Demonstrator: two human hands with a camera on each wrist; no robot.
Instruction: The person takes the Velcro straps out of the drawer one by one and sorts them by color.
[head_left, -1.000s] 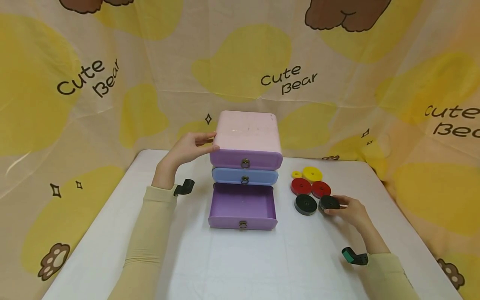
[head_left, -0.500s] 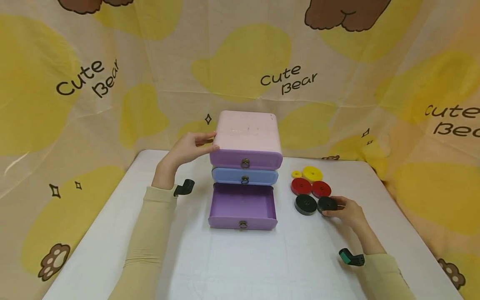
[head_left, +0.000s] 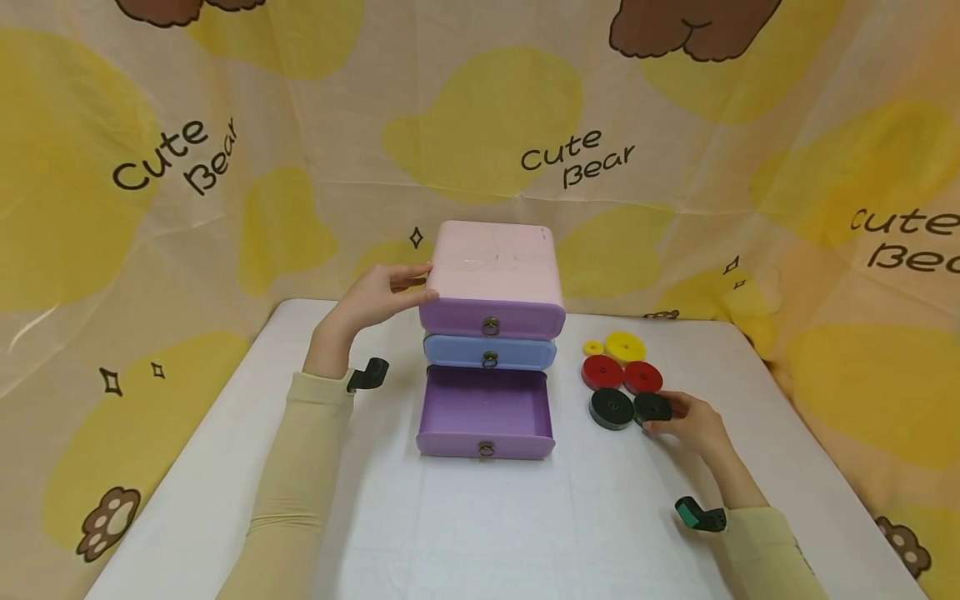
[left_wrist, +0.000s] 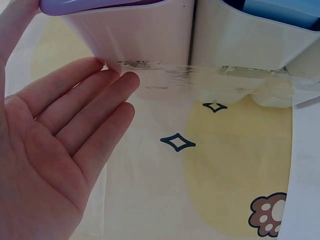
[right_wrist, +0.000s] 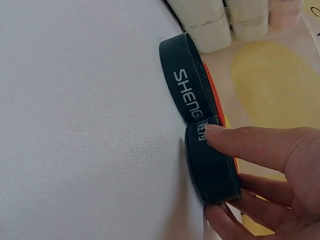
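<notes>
In the head view a drawer unit (head_left: 495, 262) stands mid-table, with a pink top, closed purple and blue drawers, and its lowest purple drawer (head_left: 486, 408) pulled out. My left hand (head_left: 375, 296) touches the unit's left side, thumb near the front edge; the left wrist view shows its fingers nearly straight. My right hand (head_left: 693, 423) holds a black strap roll (head_left: 651, 407), thumb on one side and fingers on the other. That roll touches a second black roll (head_left: 611, 408); both look woven, with pale lettering visible in the right wrist view.
Two red rolls (head_left: 602, 372) lie just behind the black ones. Farther back are a large yellow roll (head_left: 625, 347) and a small yellow one (head_left: 593, 348). A patterned cloth (head_left: 480, 125) hangs behind the white table (head_left: 450, 525).
My right hand has slid the black strap roll slightly left, up against the other black roll. The left hand and drawer unit have not moved.
</notes>
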